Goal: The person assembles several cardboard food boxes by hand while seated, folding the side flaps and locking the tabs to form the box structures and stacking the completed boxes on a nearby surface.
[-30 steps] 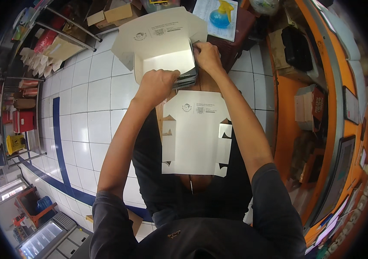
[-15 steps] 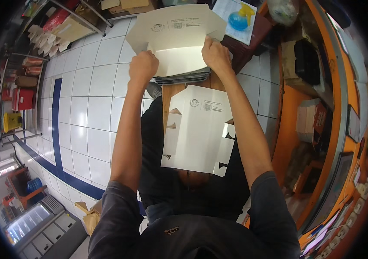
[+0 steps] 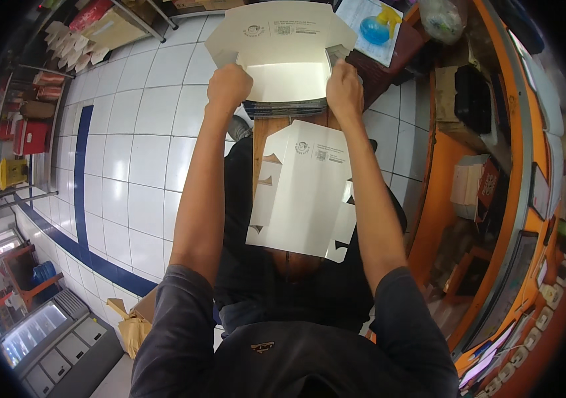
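Far ahead of me, a partly folded cardboard box (image 3: pixel 288 74) with a pale inside has its back panel raised and its sides turned up. My left hand (image 3: pixel 230 86) grips its left side with curled fingers, and my right hand (image 3: pixel 345 89) holds the right side the same way. Under the box lies a stack of flat, dark-edged cardboard (image 3: pixel 284 108). Closer to me, a flat white box blank (image 3: pixel 303 192) with cut notches along both sides rests on a wooden bench (image 3: pixel 267 127); neither hand touches it. Both thumbs are largely hidden.
At the back right, a spray bottle (image 3: pixel 377 30) with blue liquid and a yellow head stands on a white sheet. An orange shelving unit (image 3: pixel 447 172) runs along my right. Metal racks (image 3: pixel 45 132) with goods are at left, above white floor tiles (image 3: pixel 130 159).
The right side panel now stands more upright, and the box looks squarer. Both hands have shifted slightly right in view, still on its sides. The flat blank remains on the bench.
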Motion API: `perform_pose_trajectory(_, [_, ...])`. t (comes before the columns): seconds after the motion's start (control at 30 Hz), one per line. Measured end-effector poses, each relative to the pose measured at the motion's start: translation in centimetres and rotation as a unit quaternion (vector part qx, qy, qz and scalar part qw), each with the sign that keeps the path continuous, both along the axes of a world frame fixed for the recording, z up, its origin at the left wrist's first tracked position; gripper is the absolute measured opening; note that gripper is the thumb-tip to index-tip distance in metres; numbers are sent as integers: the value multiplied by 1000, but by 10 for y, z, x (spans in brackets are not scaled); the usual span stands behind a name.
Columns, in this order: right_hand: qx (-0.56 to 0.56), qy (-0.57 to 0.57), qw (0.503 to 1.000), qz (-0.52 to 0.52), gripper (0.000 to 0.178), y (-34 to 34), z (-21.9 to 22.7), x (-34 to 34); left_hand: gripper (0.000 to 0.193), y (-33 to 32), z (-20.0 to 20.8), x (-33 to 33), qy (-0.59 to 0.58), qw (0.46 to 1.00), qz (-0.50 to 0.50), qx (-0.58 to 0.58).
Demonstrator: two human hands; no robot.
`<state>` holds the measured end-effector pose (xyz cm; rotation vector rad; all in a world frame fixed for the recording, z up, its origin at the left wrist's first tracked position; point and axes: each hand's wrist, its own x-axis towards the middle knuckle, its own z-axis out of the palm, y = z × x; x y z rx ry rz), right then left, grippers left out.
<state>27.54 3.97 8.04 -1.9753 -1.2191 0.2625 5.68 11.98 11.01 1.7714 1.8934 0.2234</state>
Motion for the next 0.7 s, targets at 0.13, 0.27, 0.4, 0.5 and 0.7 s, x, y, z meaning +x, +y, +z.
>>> perform_pose_trajectory(0.13, [-7, 22, 999, -38, 37, -100, -9, -72, 42, 5, -2, -20, 25, 1000, 0, 16])
perform_pose_trajectory(0.27, [-330, -14, 932, 150, 63, -194, -47, -145, 51, -7, 25, -4, -5, 999, -10, -44])
perform_pose_trajectory(0.4, [-341, 13, 929, 145, 74, -211, -46, -176, 57, -14, 32, -17, -7, 999, -32, -38])
perform_pose_trajectory(0.5, [-336, 37, 928, 153, 71, -216, -54, -172, 62, -32, 28, -30, -56, 997, 12, -43])
perform_pose_trajectory(0.7, [-222, 197, 940, 169, 46, -247, -97, -142, 39, -190, -15, -87, -87, 984, -43, 149])
